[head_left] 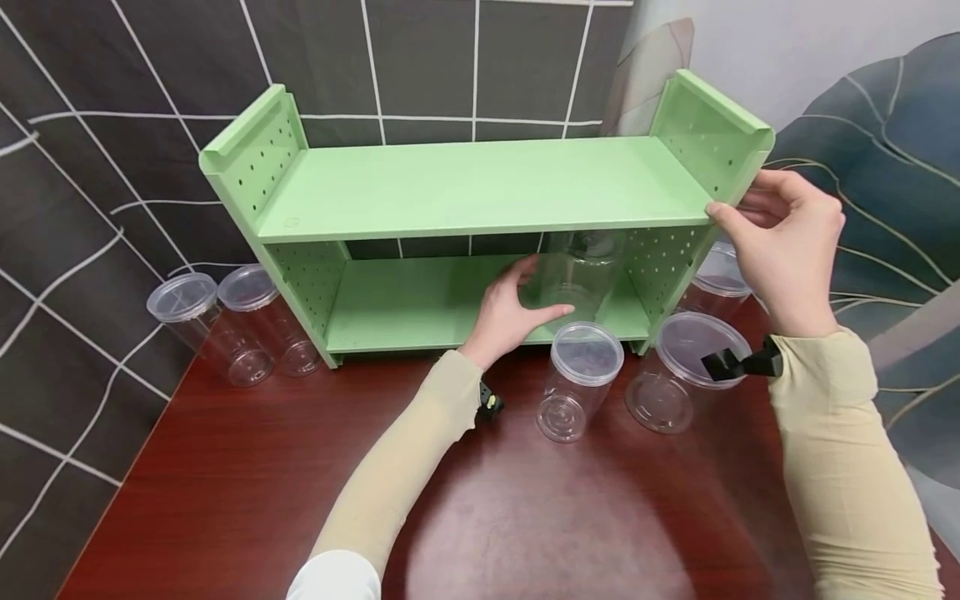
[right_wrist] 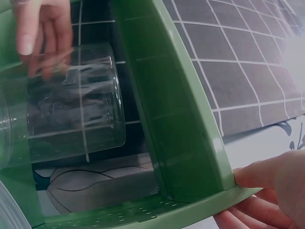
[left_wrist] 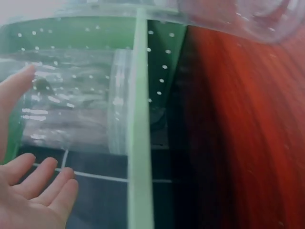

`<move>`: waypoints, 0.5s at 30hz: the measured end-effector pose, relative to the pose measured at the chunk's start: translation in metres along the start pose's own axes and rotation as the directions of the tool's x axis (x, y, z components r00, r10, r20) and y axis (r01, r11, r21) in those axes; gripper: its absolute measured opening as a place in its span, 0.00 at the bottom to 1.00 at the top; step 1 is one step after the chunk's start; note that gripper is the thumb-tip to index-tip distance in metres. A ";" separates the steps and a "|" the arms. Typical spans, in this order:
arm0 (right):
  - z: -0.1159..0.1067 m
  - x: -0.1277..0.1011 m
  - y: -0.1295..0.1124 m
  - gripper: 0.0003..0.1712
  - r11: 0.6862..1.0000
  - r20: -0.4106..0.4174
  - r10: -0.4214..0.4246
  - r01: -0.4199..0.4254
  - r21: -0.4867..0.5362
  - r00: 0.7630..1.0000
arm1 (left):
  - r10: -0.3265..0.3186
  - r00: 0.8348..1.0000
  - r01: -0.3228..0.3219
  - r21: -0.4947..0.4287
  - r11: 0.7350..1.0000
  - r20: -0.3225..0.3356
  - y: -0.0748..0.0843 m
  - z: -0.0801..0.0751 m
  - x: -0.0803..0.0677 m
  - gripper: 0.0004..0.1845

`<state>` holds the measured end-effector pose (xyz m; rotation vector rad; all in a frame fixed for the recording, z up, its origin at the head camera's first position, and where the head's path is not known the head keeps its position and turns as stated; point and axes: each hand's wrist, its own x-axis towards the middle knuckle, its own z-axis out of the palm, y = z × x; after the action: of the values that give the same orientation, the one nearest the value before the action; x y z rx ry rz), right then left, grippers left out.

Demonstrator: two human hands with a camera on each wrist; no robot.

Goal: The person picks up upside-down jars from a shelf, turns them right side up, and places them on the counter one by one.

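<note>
A clear plastic jar [head_left: 581, 275] stands on the lower board of a green shelf rack [head_left: 480, 187]. In the left wrist view its ridged end [left_wrist: 120, 100] is down at that board. My left hand [head_left: 506, 315] reaches into the lower level beside this jar, thumb and fingers spread and relaxed. In the left wrist view the thumb overlaps the jar, while the fingers [left_wrist: 62, 186] lie off to its side. My right hand [head_left: 795, 242] pinches the right side panel at the upper board's front corner, thumb in front and fingers behind, as the right wrist view also shows.
Two lidded clear jars [head_left: 182, 298] stand left of the rack. In front on the right are a lidded jar [head_left: 588, 354] and a wider one [head_left: 697, 346], with another jar [head_left: 722, 271] behind. The dark red table [head_left: 300, 492] meets a tile-patterned backdrop [head_left: 427, 67].
</note>
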<state>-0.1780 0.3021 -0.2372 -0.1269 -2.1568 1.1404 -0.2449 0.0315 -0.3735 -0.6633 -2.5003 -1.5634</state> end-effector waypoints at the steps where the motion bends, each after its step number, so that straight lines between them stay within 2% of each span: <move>1: 0.000 0.000 0.000 0.25 1.000 0.002 -0.003 0.003 0.001 1.000 | -0.003 1.000 0.003 -0.010 1.000 0.003 0.002 0.001 0.001 0.51; 6: 0.002 0.000 0.000 0.25 1.000 0.006 -0.010 0.010 0.006 1.000 | -0.012 1.000 0.013 -0.043 0.999 0.020 0.008 0.010 0.008 0.56; 10: 0.002 -0.002 0.000 0.24 1.000 0.001 -0.009 0.009 0.002 1.000 | -0.021 1.000 0.021 -0.032 0.999 -0.002 0.009 0.015 0.012 0.58; 15: -0.001 -0.001 0.000 0.24 1.000 -0.011 -0.009 0.009 -0.002 1.000 | 0.002 0.999 -0.002 0.001 1.000 -0.048 0.006 0.009 0.010 0.60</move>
<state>-0.1766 0.3026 -0.2369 -0.1238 -2.1471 1.1300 -0.2496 0.0444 -0.3691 -0.6202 -2.4654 -1.5590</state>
